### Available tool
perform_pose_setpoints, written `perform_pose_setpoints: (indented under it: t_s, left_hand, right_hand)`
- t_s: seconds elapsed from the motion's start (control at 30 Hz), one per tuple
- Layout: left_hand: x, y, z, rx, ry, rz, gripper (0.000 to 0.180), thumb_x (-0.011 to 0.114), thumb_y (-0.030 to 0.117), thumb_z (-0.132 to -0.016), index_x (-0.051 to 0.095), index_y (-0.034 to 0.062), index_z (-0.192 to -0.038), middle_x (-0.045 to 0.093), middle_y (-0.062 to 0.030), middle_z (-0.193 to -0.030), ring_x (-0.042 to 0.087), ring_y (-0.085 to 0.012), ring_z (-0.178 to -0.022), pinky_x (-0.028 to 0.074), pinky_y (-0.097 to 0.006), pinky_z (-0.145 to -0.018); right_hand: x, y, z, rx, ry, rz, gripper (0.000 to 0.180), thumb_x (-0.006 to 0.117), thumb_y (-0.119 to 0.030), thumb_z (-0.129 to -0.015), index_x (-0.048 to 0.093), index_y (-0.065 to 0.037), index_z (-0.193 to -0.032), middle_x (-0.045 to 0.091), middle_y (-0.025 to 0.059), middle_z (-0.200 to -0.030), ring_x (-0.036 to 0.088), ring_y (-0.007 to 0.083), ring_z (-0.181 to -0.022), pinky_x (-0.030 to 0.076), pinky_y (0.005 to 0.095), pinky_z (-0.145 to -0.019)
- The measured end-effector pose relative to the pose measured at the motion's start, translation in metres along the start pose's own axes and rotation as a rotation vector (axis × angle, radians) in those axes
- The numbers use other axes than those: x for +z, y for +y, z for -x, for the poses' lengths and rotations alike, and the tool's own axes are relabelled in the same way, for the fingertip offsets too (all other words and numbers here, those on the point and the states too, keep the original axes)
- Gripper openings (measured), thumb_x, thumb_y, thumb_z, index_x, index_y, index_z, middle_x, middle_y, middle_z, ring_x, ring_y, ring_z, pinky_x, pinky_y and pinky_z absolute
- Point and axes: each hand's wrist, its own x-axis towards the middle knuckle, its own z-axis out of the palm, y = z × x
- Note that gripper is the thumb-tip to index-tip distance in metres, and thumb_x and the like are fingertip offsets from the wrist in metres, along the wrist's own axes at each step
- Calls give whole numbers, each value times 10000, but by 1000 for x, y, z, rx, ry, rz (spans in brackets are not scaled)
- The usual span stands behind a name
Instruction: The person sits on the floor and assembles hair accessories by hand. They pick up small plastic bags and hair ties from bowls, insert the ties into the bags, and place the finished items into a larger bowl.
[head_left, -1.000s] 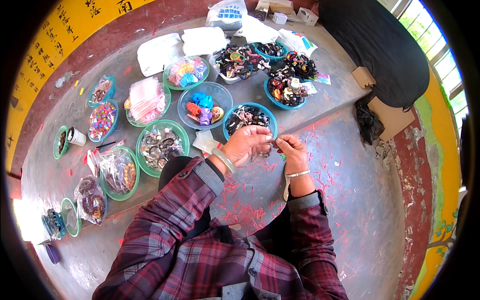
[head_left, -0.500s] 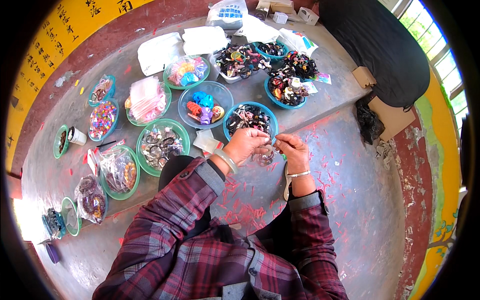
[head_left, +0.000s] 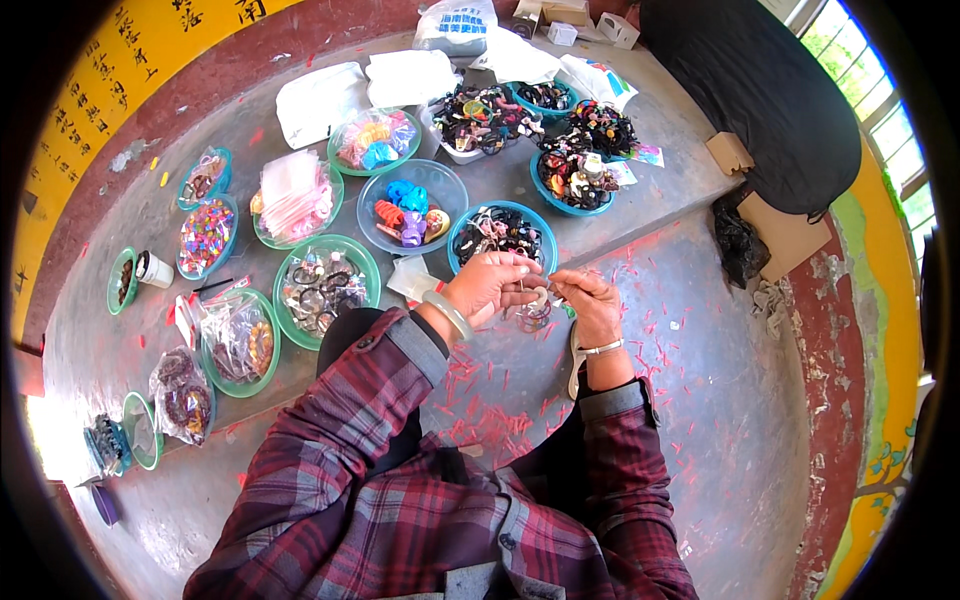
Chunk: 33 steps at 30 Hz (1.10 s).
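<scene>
On the grey platform (head_left: 685,150), a clear bowl (head_left: 450,190) of coloured clips (head_left: 413,231) is set at ten o'clock from the hands. A green bowl (head_left: 362,257) of dark bands (head_left: 330,290) is placed at nine, a blue bowl (head_left: 549,238) heaped with hair ties (head_left: 498,232) at twelve. The left hand (head_left: 484,290) is held with fingers (head_left: 515,268) pinched, seemingly on thin loops (head_left: 535,316), which are hung below, between both hands. At three o'clock, the right hand (head_left: 594,308) is seen with fingertips (head_left: 563,280) pressed together; what is gripped cannot be told. The loops are judged light, soft and stretchy, easily tangled, best held by one edge.
</scene>
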Motion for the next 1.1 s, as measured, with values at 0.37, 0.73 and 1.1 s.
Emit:
perform_pose_setpoints:
  t_s: [0.37, 0.73, 1.1]
  left_hand:
    - [7, 2, 1, 56, -35, 23, 216, 570, 148, -827, 535, -18, -960, 595, -119, -933, 596, -177, -855, 493, -286, -788]
    - [-1, -6, -6, 104, 119, -142, 116, 553, 94, -835, 563, -6, -893, 603, -81, -888, 602, -152, -788, 518, -253, -702]
    - [7, -13, -5, 229, 46, -509, 152, 526, 116, -855, 569, -21, -906, 616, -92, -869, 613, -146, -740, 515, -256, -682]
  right_hand:
    - [-1, -3, 0, -92, -45, 199, 158, 551, 76, -760, 656, -16, -834, 592, 28, -765, 558, 104, -740, 449, 212, -671]
    - [1, -10, -2, -8, 20, 71, 166, 513, -12, -806, 630, -10, -925, 610, 41, -803, 559, 119, -740, 445, 242, -677]
    - [-6, 8, -4, 89, -72, 153, 121, 655, -57, -752, 642, 4, -855, 622, 30, -796, 548, 80, -723, 443, 204, -654]
